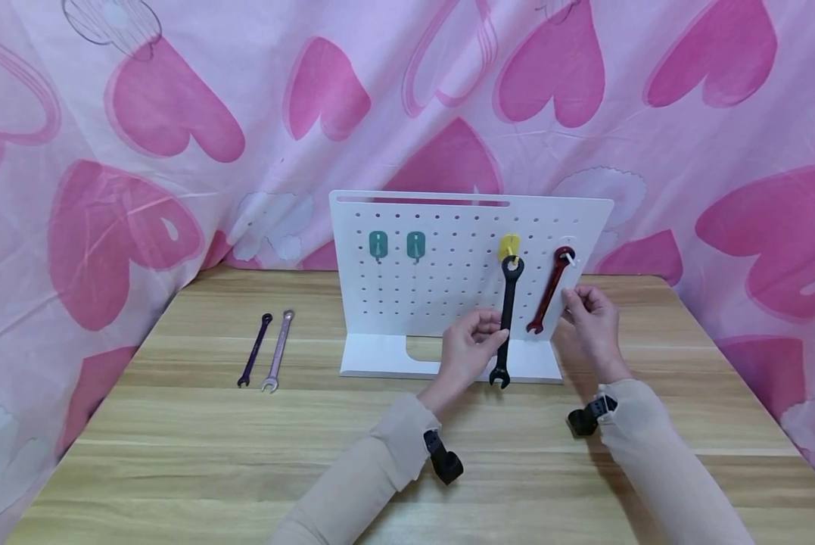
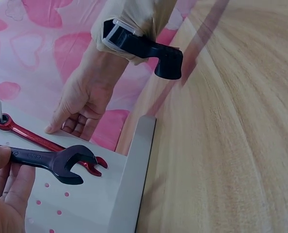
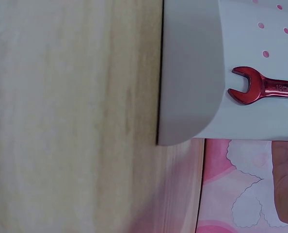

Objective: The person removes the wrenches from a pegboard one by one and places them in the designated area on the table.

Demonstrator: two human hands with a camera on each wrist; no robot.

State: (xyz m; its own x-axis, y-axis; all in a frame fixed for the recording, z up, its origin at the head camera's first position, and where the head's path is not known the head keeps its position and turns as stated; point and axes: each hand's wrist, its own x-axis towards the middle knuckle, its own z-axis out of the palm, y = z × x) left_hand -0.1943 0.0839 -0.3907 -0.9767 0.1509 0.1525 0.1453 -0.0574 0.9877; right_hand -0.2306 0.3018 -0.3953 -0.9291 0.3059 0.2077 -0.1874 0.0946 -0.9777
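My left hand (image 1: pixel 471 344) pinches the lower shaft of a black combination wrench (image 1: pixel 508 303) between thumb and fingers. The wrench's ring end is up at a yellow hook (image 1: pixel 508 244), whose tip shows inside the ring; its open jaw points down. Beside it a red combination wrench (image 1: pixel 552 291) hangs slightly tilted from a white hook (image 1: pixel 570 258), marked with a size in the right wrist view. My right hand (image 1: pixel 596 322) grips the right edge of the white pegboard (image 1: pixel 441 291), thumb in front and fingers curled behind, as the left wrist view (image 2: pixel 88 97) shows.
Two green hooks (image 1: pixel 396 244) on the pegboard's left side carry nothing. On the wooden table (image 1: pixel 244 454) to the left lie a dark purple wrench (image 1: pixel 255 350) and a pale silvery-pink wrench (image 1: pixel 279 350). A pink heart-patterned cloth (image 1: pixel 257 98) hangs behind.
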